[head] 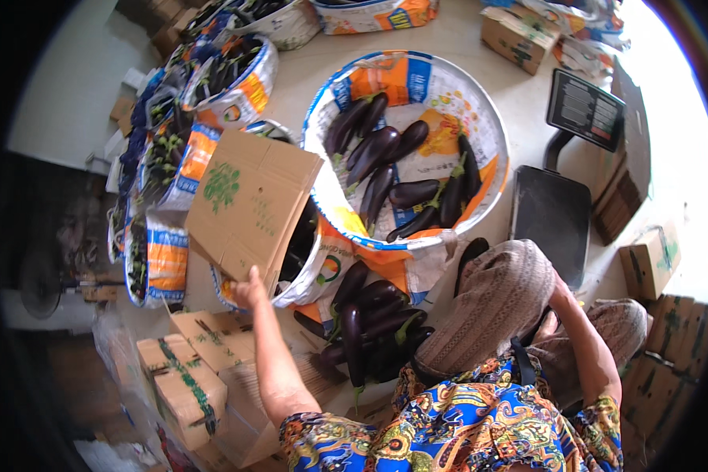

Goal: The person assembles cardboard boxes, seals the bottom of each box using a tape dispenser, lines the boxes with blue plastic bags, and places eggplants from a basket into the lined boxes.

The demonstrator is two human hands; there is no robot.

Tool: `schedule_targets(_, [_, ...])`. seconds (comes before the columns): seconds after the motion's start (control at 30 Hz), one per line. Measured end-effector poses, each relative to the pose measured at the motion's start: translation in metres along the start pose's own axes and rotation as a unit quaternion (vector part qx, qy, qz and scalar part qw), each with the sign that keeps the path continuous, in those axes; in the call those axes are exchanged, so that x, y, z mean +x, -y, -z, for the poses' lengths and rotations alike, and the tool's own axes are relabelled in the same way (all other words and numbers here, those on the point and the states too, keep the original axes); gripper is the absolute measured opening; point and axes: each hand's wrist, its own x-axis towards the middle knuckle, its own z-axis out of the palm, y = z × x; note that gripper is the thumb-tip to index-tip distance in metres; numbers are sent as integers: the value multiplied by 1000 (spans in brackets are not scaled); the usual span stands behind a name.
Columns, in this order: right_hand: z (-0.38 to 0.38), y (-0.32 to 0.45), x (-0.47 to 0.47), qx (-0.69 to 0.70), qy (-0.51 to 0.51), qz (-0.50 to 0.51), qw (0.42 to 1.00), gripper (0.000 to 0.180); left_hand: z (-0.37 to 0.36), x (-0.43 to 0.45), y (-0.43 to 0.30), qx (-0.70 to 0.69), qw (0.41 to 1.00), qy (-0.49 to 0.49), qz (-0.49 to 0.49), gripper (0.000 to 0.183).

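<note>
My left hand (251, 290) grips the lower edge of a flattened cardboard box (245, 200) printed with green leaves. The cardboard is above a woven basket (324, 268) of eggplants and covers part of it. My right hand (547, 326) is low between my knees, mostly hidden by my leg, so what it does cannot be seen. In front of me stands a large round woven-plastic basket (406, 241) with several eggplants (374, 154) inside. A heap of eggplants (369, 330) lies on the floor by my left knee.
A black platform scale (550, 221) with a tilted display (586, 109) stands at the right, beside stacked flat cardboard (624, 171). Closed cartons (183, 389) sit at the lower left. More filled baskets (231, 88) line the left and far side. Another carton (650, 262) is at the right.
</note>
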Motion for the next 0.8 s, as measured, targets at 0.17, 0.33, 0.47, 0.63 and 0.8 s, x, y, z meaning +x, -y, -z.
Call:
schedule_targets(0.17, [-10,-17,12,20,33,-25,999,38,-14,16,20,-73,989,90,88,83])
schedule_targets(0.33, [-50,11,20,-132,85,71,985,56,4,19,33,-122,982,106,94,73])
schedule_targets(0.47, [-59,-11,31,-235,101,159,954,60,-37,-36,19,-186,977,97,-42,55])
schedule_targets(0.63, [-49,30,11,-152,84,57,983,57,21,-109,-71,38,951,-93,-293,55])
schedule_targets(0.8, [-64,-19,33,-208,100,158,960,54,9,-74,-125,-60,936,146,-315,64])
